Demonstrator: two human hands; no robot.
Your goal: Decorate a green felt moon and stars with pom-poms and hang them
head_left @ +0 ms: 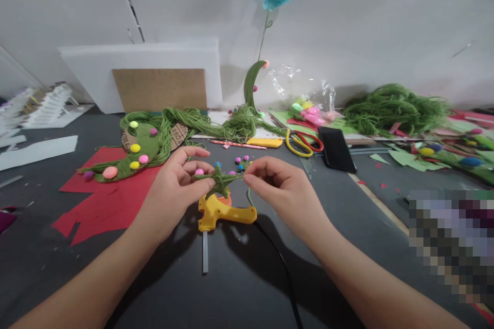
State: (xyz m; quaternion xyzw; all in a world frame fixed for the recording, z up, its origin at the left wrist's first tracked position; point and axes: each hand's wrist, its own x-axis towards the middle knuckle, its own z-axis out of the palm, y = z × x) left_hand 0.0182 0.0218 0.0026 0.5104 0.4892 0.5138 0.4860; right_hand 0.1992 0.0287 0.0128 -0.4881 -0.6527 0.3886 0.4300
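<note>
"How was the grip?"
"The left hand [177, 177] pinched the green star [221, 182] by its left side; the right hand [283, 185] had finger and thumb together at its right tip, on tip or yarn, I couldn't tell."
"Its direction?"
"One point faced forward; its widest span ran sideways between the hands."
"Beneath?"
"A yellow glue gun [231, 212]."

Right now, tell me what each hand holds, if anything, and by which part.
The left hand holds the green star by its left side. The right hand pinches at or just beyond the star's right tip.
</note>
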